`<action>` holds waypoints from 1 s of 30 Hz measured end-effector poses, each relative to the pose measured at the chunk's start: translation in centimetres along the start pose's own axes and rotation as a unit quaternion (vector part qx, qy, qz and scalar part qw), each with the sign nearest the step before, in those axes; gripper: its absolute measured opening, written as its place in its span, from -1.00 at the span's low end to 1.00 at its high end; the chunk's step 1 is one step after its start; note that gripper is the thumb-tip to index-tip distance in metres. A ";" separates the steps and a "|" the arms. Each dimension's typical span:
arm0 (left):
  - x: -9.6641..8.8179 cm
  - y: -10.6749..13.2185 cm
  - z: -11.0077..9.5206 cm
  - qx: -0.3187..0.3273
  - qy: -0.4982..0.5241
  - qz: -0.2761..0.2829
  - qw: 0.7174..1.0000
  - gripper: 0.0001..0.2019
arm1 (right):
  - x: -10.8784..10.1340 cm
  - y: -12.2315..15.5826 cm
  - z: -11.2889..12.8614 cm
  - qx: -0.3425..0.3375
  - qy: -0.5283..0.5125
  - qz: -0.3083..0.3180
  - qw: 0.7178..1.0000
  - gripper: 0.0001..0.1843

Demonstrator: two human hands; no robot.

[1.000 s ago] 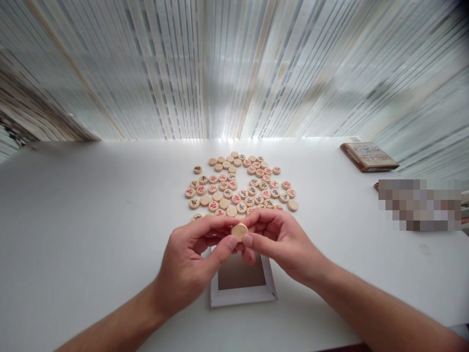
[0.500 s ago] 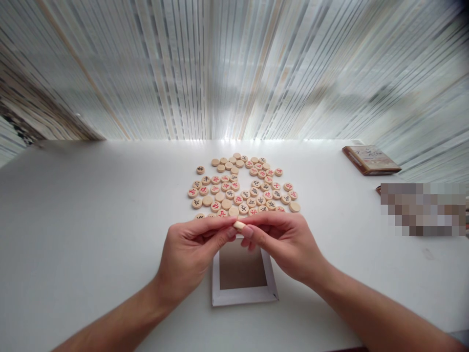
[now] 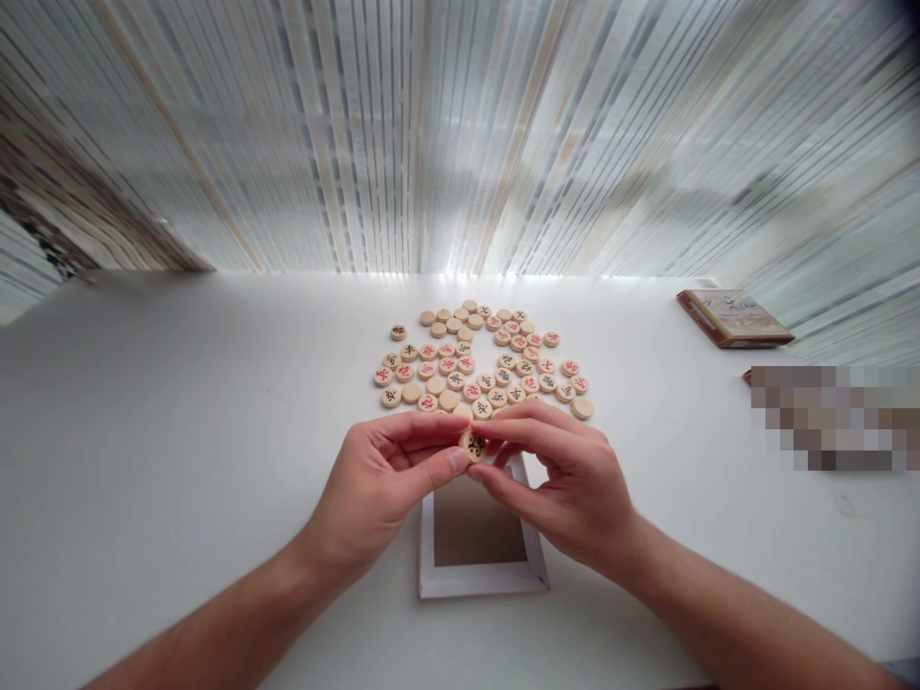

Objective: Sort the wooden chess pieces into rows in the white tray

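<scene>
Our L hand (image 3: 406, 474) & R hand (image 3: 564, 470), both curled to a near-closed pinch, hold one xiangqi pc (image 3: 475, 447), char. toward us, above the box tray (image 3: 483, 581), w/ most other pcs (image 3: 487, 381) char.-up on the bench (image 3: 216, 450), several left blank-up.

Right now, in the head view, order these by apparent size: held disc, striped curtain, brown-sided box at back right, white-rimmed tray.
1. Striped curtain
2. White-rimmed tray, partly hidden
3. Brown-sided box
4. Held disc
</scene>
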State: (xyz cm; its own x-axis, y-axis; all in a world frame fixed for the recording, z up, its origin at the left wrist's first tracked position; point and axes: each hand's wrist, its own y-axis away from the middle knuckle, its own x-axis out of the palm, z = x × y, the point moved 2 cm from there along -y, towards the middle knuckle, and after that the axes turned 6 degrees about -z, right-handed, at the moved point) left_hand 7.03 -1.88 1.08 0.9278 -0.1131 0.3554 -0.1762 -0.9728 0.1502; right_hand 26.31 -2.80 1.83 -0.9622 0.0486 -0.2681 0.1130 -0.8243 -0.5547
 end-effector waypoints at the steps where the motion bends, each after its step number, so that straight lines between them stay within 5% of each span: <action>1: 0.0 0.0 0.0 0.006 -0.005 -0.001 1.000 -0.79 | 0.0 0.0 0.0 -0.002 0.004 0.002 1.000 -0.74; 6: 0.1 0.1 -0.4 0.037 -0.057 -0.003 0.998 -0.77 | -0.1 -0.2 0.5 -0.036 0.047 0.015 0.998 -0.76; 9: -0.2 0.3 -1.3 0.108 -0.132 -0.012 0.985 -0.81 | -0.2 -0.2 0.8 -0.051 0.071 0.023 0.996 -0.78; 14: -1.9 -0.7 -2.7 0.284 -0.391 -0.085 0.872 -0.87 | 0.2 0.7 0.7 -0.081 0.139 0.082 0.984 -0.87; 21: -3.2 -2.4 -1.0 0.259 -0.487 -0.017 0.834 -0.81 | 2.3 1.9 -0.3 -0.088 0.268 0.201 0.938 -0.91; 30: -3.2 -2.3 -0.4 0.236 -0.448 -0.015 0.862 -0.81 | 3.3 1.8 -0.7 -0.083 0.293 0.213 0.928 -0.89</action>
State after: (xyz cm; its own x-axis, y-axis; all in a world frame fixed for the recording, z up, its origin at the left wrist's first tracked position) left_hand 4.28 0.78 0.00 0.8484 0.0086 -0.5292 -0.1904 -0.9280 -0.3203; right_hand 23.51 -3.75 -0.64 -0.5266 0.0769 -0.8466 0.5360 -0.7429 -0.4009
